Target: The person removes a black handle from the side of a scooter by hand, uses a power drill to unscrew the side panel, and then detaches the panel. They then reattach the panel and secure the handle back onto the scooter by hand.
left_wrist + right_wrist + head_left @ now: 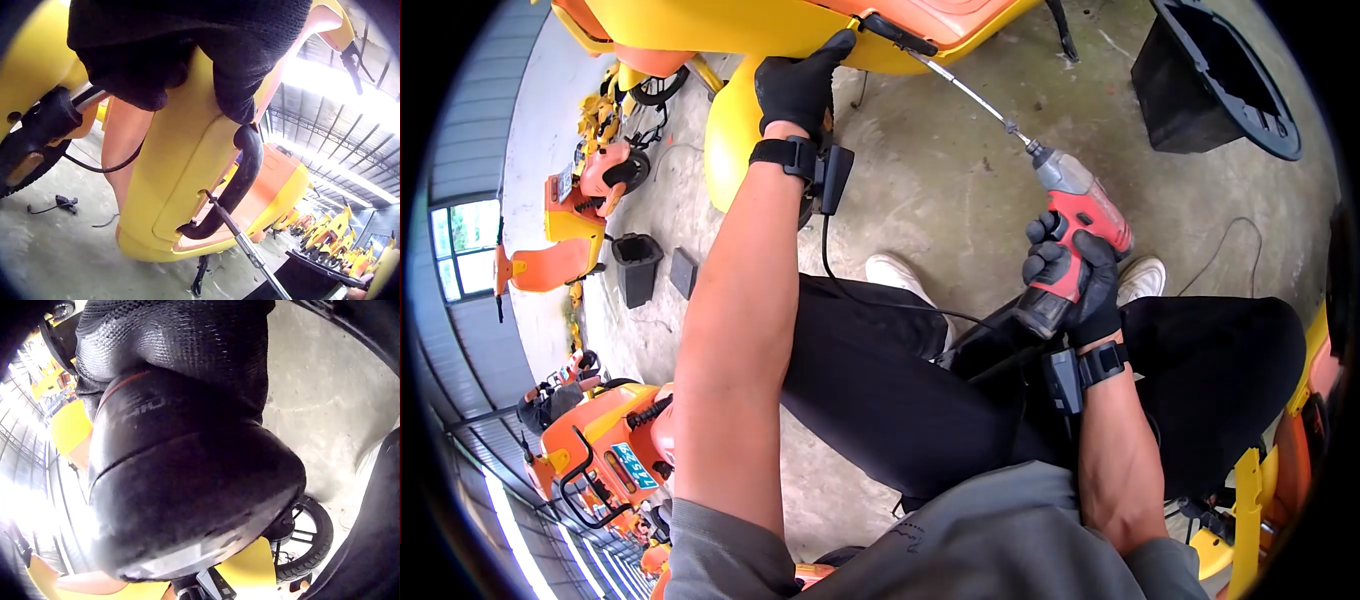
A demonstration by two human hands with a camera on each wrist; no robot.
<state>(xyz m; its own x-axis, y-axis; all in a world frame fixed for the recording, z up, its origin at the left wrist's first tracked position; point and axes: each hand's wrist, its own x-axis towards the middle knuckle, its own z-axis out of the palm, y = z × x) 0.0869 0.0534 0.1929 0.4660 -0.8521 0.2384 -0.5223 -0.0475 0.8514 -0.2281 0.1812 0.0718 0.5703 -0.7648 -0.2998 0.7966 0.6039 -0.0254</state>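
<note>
The gloved right hand (1090, 275) grips a red and grey power driver (1090, 205), whose long bit (970, 93) reaches up to the scooter body beside a black handle (898, 36). In the left wrist view the bit (240, 237) meets a hole in the yellow panel (169, 169), next to the curved black handle (247, 175). My gloved left hand (800, 88) holds the edge of the yellow panel, fingers curled over it (187, 50). The right wrist view shows the driver's dark battery end (194, 487) under the gloved hand (175, 350).
A black bin (1190, 100) stands on the floor at the upper right, and a smaller one (637, 270) at the left. Orange and yellow scooters (560, 250) line the left side. A thin cable (1222, 240) lies on the concrete floor at the right.
</note>
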